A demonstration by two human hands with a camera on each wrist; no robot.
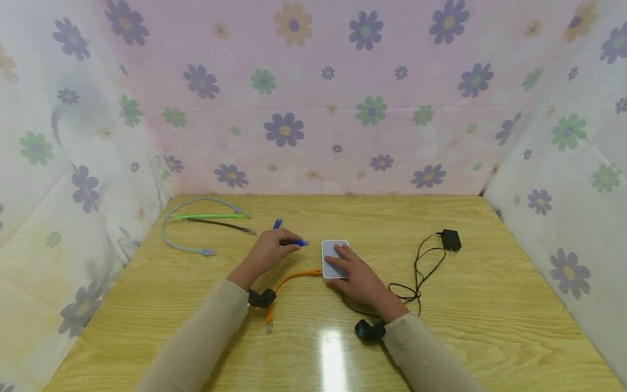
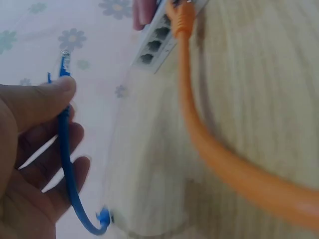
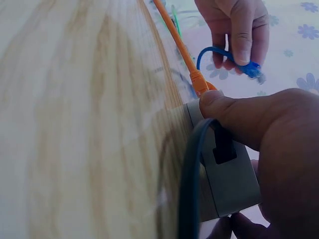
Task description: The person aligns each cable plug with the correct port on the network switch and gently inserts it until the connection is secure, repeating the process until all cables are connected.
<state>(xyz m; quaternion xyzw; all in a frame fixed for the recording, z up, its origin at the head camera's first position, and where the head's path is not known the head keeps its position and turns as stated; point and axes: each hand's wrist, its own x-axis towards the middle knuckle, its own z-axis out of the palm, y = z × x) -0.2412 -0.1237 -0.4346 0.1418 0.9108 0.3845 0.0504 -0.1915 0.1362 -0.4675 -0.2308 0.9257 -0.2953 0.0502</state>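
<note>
My left hand point(image 1: 266, 251) pinches a short blue Ethernet cable point(image 2: 65, 144) between thumb and fingers, just behind one plug. That plug points toward the small white network switch point(image 1: 331, 249), apart from it; the cable's other end hangs loose. Over the switch lies my right hand point(image 1: 361, 279), gripping it with the thumb at the near side and the fingers across the top. An orange Ethernet cable point(image 1: 293, 275) is plugged into the switch's left side, beside several bare ports point(image 2: 154, 45). A black power cord point(image 3: 195, 164) enters the switch's near side.
At the back left lie a light blue cable point(image 1: 165, 231), a green cable point(image 1: 210, 216) and a black cable point(image 1: 222, 223). To the right, the cord runs to a black power adapter point(image 1: 450, 240). Flowered cloth point(image 1: 323, 92) surrounds the wooden table point(image 1: 490, 326).
</note>
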